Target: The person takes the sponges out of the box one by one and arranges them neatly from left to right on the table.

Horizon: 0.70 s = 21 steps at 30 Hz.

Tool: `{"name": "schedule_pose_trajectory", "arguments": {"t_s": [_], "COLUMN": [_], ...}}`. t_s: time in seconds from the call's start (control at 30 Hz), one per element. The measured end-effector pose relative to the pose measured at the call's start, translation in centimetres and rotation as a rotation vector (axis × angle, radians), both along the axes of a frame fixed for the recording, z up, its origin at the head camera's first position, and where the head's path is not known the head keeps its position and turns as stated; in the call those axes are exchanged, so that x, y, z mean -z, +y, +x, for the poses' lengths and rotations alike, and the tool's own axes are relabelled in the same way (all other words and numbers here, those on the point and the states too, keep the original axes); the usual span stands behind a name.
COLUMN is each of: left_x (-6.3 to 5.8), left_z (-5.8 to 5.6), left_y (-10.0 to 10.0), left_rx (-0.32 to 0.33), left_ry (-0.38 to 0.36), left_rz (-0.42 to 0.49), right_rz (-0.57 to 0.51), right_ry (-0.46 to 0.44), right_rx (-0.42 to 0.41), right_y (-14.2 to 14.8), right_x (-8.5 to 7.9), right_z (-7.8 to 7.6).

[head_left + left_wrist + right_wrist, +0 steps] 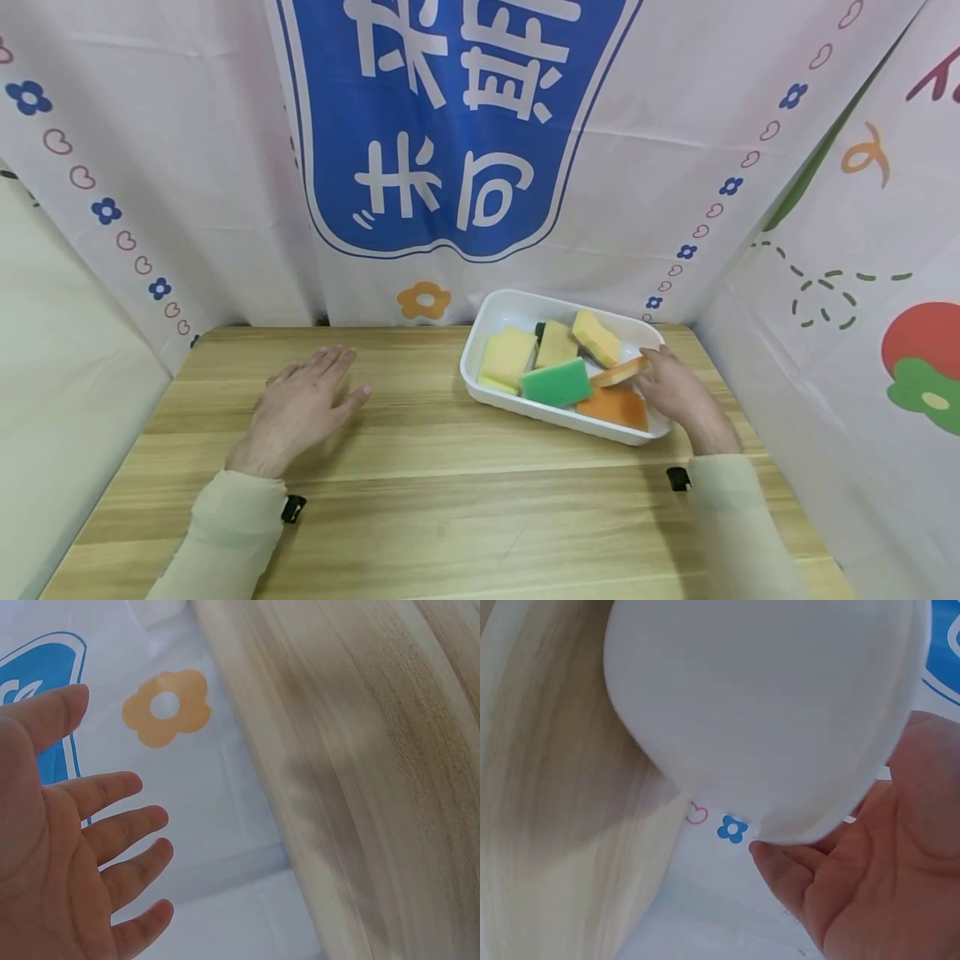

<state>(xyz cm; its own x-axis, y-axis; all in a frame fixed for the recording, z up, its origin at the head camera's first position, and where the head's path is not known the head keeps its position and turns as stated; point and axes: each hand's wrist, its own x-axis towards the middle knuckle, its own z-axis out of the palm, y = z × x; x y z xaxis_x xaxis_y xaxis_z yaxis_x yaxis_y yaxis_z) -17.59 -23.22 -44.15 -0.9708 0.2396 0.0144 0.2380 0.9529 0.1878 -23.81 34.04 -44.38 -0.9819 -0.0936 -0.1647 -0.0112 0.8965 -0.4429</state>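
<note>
My left hand [303, 408] hovers over the left part of the wooden table, holding nothing. Its fingers are straight and spread in the left wrist view. At the right end of a white tray [480, 325], my right hand [678, 396] reaches over the rim and pinches the end of a tilted orange-and-cream sponge [619, 372]. From the right wrist view, the tray's side hides the sponge and part of the fingers. Around it in the tray lie a green sponge [557, 383], a flat orange sponge [613, 408] and several yellowish sponges [508, 357].
The tray stands toward the back right of the wooden table [450, 508]. A white printed cloth [225, 250] hangs behind the table, with more cloth along both sides. A small dark item [540, 330] shows among the sponges.
</note>
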Motion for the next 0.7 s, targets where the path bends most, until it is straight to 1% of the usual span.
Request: {"name": "schedule_pose_trajectory", "arguments": {"t_s": [0.23, 0.5, 0.7], "left_x": [0.0, 0.1, 0.1], "left_z": [0.1, 0.2, 0.3], "left_y": [0.1, 0.2, 0.2], "left_rx": [-0.001, -0.006, -0.008], "left_ry": [0.000, -0.006, -0.001], "left_rz": [0.006, 0.010, 0.011], "right_rz": [0.022, 0.010, -0.014], "right_ry": [0.065, 0.047, 0.056], "right_rx": [-0.090, -0.122, -0.154], "right_y": [-1.4, -3.3, -4.3], "right_x": [0.5, 0.8, 1.0], "right_z": [-0.3, -0.8, -1.3]}}
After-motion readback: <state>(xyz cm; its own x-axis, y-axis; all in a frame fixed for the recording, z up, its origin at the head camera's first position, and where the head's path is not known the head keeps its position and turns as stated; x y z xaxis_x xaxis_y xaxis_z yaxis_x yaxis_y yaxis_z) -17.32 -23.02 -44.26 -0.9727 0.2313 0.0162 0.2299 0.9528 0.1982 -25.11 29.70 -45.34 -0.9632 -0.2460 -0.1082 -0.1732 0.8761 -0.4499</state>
